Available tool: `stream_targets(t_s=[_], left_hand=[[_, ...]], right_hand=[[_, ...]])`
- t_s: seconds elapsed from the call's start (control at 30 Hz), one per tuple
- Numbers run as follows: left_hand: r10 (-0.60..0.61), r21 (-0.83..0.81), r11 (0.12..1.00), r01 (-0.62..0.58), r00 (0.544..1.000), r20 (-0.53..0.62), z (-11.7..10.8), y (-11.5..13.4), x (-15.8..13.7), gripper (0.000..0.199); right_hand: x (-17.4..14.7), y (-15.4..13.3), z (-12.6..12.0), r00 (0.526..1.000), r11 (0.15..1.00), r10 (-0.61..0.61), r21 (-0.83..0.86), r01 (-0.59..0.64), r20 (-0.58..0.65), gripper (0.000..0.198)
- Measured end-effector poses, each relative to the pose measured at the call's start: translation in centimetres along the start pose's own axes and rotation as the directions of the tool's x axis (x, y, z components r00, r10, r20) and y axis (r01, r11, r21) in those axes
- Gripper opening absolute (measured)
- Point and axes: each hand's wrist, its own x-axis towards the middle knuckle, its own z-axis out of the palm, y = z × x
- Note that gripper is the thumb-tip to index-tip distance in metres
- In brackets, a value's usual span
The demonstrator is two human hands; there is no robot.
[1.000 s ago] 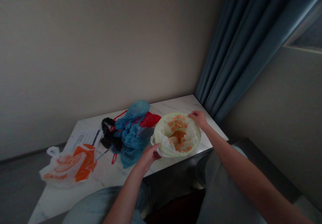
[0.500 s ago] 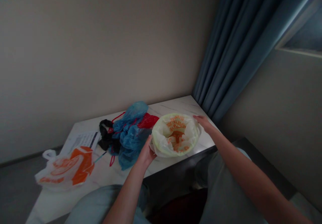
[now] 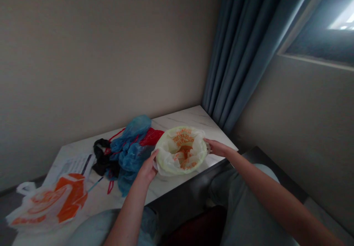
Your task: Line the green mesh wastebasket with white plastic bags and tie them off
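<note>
I've got the bag-lined tub (image 3: 165, 137) at the marble-look table's (image 3: 188, 118) front edge, left hand (image 3: 148, 168) and right hand (image 3: 216, 147) gripping opposite sides. Crumpled blue plastic (image 3: 131, 157) just left, orange-and-white bag (image 3: 52, 203) farther out.

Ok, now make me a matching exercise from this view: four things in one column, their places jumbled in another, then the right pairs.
Things
1. Bag-lined container
2. White-and-orange carrier bag
3. Black plastic bag
4. Curtain

Places
A. Up against the left side of the blue plastic bags
B. Hanging in folds beyond the right end of the table
C. Between the left hand and the right hand
D. On the near left part of the table

Right pairs: 1-C, 2-D, 3-A, 4-B
</note>
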Motion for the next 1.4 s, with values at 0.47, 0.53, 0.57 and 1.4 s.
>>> stream_targets(t_s=[0.47,0.53,0.57,1.4], left_hand=[[0.156,0.032,0.988,-0.152,0.973,-0.171,0.7,-0.1,0.9,0.006],[0.160,0.026,0.987,-0.157,0.972,-0.172,0.6,-0.1,1.1,0.004],[0.153,0.021,0.988,-0.151,0.974,-0.169,0.5,0.0,1.2,0.004],[0.010,0.078,0.997,-0.002,0.994,-0.110,-0.3,1.1,0.9,0.009]], right_hand=[[0.2,0.5,-0.2,0.997,0.974,0.013,0.226,-0.031,0.080,0.016],[0.3,0.4,-0.1,0.996,0.972,0.011,0.232,-0.030,0.085,0.016],[0.3,0.4,-0.1,0.996,0.973,0.011,0.229,-0.030,0.085,0.016],[-0.8,-1.1,0.7,0.997,0.990,0.040,0.139,-0.030,-0.072,0.015]])
